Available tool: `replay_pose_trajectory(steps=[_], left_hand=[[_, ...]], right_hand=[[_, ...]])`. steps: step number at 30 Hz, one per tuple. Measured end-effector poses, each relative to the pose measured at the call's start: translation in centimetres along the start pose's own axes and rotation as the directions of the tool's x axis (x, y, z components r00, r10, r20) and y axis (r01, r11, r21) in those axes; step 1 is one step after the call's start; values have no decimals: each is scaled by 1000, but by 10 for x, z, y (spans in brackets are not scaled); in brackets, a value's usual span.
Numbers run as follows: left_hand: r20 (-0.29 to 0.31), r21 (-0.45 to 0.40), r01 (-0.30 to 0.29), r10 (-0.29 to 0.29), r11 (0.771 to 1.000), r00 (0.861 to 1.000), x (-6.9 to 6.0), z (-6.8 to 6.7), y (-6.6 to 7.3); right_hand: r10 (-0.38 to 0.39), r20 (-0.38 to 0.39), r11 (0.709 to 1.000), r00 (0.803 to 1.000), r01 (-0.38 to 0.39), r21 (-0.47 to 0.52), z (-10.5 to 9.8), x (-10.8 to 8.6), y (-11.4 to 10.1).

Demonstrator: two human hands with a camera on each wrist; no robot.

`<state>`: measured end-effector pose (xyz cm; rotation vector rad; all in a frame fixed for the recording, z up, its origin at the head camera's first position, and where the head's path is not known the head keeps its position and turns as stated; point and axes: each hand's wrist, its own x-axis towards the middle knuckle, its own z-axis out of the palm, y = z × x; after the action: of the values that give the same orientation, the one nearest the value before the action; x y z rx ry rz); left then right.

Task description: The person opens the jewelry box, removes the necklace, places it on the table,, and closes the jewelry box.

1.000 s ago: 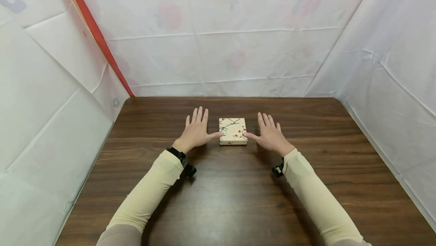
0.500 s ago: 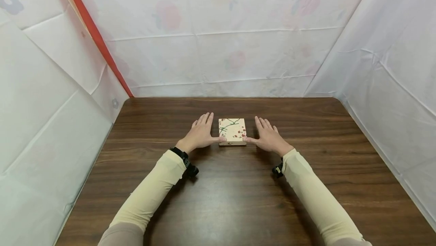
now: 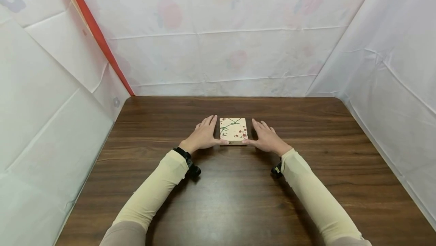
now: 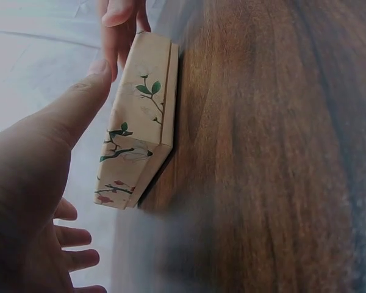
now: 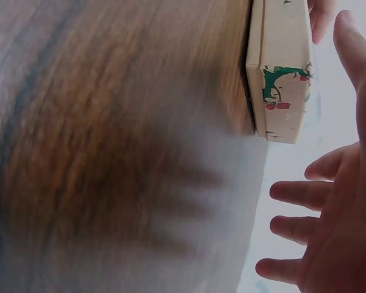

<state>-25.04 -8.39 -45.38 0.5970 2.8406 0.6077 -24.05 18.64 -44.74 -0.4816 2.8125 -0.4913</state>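
Note:
A small square cream box point(image 3: 233, 128) with green branches and red blossoms printed on it lies flat on the brown wooden table. A seam below its lid shows in the left wrist view, where the box point(image 4: 147, 91) stands near the left thumb. To its left is my left hand point(image 3: 203, 134), fingers extended and thumb across the near edge of the box. My right hand point(image 3: 267, 137) mirrors it on the right, thumb at the near right corner. In the right wrist view a gap shows between the right fingers and the box point(image 5: 285, 73). Whether either thumb touches is unclear.
The dark wood table point(image 3: 218, 200) spreads around the box. White floral cloth point(image 3: 218, 49) hangs behind and on both sides of it. A red strip point(image 3: 98, 36) runs down the back left corner. Each wrist wears a black camera mount.
Both hands have drawn inward toward the sides of the box, and their thumbs have shifted nearer its front edge. The box has stayed in place.

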Motion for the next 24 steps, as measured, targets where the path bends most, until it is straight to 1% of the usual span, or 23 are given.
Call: replay_pose_trajectory(steps=[6,14,19,24], left_hand=[[42,-18,0,1,1000,999,0,4,0],[59,-22,-18,20,1000,998,5,6,1],[77,-38,-33,35,999,996,5,6,2],[79,-44,-36,40,998,996,6,6,2]], right_hand=[[-10,32,1000,999,10,8,3,3,0],[-19,31,1000,999,19,-10,3,9,0],[-40,48,999,998,41,-8,6,10,-1],[-49,39,999,998,49,-4,8,9,-3]])
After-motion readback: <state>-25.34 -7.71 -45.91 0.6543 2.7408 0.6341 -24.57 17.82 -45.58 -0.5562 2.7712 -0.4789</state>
